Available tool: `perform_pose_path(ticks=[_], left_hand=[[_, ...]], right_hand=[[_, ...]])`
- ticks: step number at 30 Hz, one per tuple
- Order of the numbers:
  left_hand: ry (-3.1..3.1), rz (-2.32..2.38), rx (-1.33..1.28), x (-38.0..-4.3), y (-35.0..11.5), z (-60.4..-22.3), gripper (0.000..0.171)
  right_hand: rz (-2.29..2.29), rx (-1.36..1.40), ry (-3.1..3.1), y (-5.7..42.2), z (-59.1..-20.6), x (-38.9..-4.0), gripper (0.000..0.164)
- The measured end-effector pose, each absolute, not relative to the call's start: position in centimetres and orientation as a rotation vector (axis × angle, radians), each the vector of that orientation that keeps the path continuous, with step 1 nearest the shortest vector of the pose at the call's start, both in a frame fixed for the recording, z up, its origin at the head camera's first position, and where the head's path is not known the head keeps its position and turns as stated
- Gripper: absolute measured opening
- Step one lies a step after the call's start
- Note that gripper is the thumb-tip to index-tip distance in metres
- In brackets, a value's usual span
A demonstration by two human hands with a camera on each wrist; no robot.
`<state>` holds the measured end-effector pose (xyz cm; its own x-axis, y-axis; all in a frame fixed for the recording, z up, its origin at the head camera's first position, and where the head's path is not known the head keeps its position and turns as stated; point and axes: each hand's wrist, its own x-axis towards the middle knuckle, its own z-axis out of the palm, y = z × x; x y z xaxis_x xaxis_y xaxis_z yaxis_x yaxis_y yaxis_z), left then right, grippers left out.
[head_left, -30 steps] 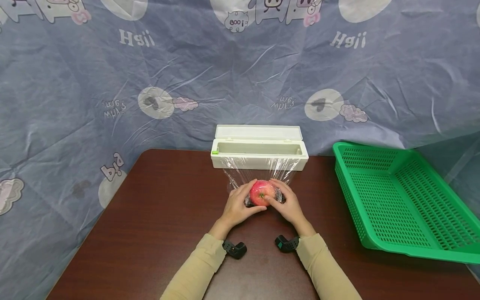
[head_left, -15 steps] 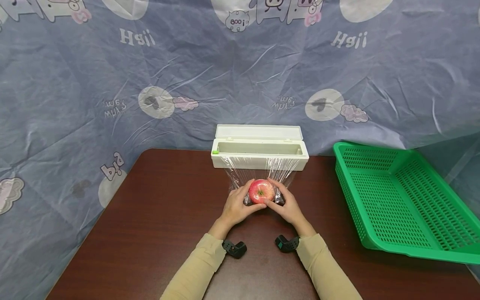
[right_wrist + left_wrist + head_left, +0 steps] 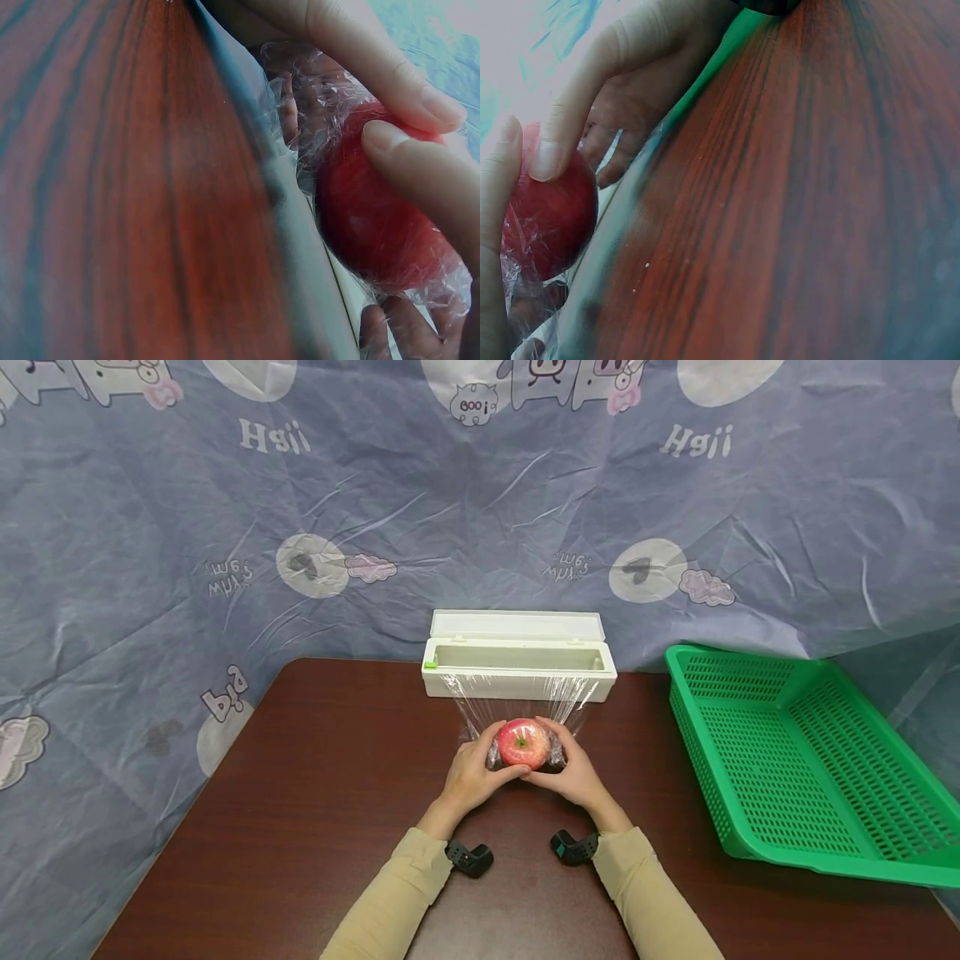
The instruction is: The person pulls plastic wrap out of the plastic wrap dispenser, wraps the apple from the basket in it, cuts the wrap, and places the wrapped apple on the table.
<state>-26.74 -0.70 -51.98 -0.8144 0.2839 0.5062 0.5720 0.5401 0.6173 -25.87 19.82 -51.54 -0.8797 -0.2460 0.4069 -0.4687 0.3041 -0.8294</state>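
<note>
A red apple [image 3: 522,744] wrapped in clear cling film is held between both hands, stem side up. My left hand [image 3: 472,770] grips its left side, fingers curled round the far side and thumb along the near edge. From the right, my right hand [image 3: 577,774] grips it the same way, and the two thumb tips come close together in front. Crumpled film [image 3: 304,94] bunches at the apple's sides, between it and the palms. A stretched sheet of film [image 3: 566,693] runs from the apple back to a white cling film dispenser [image 3: 517,685], whose lid stands raised.
A green plastic basket [image 3: 810,852] stands on the right of the dark brown wooden table [image 3: 315,793]. Behind the table hangs a grey-blue printed cloth [image 3: 450,527]. A green slider [image 3: 431,665] sits at the dispenser's left end.
My right thumb has slid off the apple's top to its near edge, beside the left thumb. The apple has shifted slightly away and to the left. The dispenser and basket stay put.
</note>
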Motion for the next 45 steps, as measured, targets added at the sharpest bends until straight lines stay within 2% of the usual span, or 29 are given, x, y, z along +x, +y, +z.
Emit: perform_pose_path(ticks=[10, 18, 25, 31, 35, 38, 45], left_hand=[[-2.409, -1.237, -0.672, -26.6, -0.6, -51.8, 0.084], [-2.315, -1.211, -0.761, -26.7, -0.7, -51.9, 0.080], [-2.317, -1.231, -0.839, -26.5, -0.8, -51.8, 0.072], [-2.328, -1.200, -0.841, -26.5, -0.8, -52.0, 0.079], [-2.348, -1.201, -0.826, -26.6, -0.7, -51.9, 0.076], [-2.352, -1.200, -0.824, -26.7, -0.6, -51.8, 0.073], [-2.363, -1.244, -0.778, -26.8, -0.8, -51.8, 0.074]], right_hand=[[1.511, 0.522, -2.455, 19.6, -50.9, -25.7, 0.082], [1.475, 0.488, -2.480, 18.7, -47.6, -23.8, 0.074], [1.446, 0.389, -2.493, 19.7, -50.9, -25.7, 0.076], [1.435, 0.388, -2.484, 19.7, -50.9, -25.6, 0.072], [1.396, 0.403, -2.471, 19.7, -50.7, -25.6, 0.068], [1.382, 0.412, -2.469, 19.7, -50.7, -25.5, 0.071], [1.446, 0.457, -2.469, 19.8, -50.9, -25.5, 0.096]])
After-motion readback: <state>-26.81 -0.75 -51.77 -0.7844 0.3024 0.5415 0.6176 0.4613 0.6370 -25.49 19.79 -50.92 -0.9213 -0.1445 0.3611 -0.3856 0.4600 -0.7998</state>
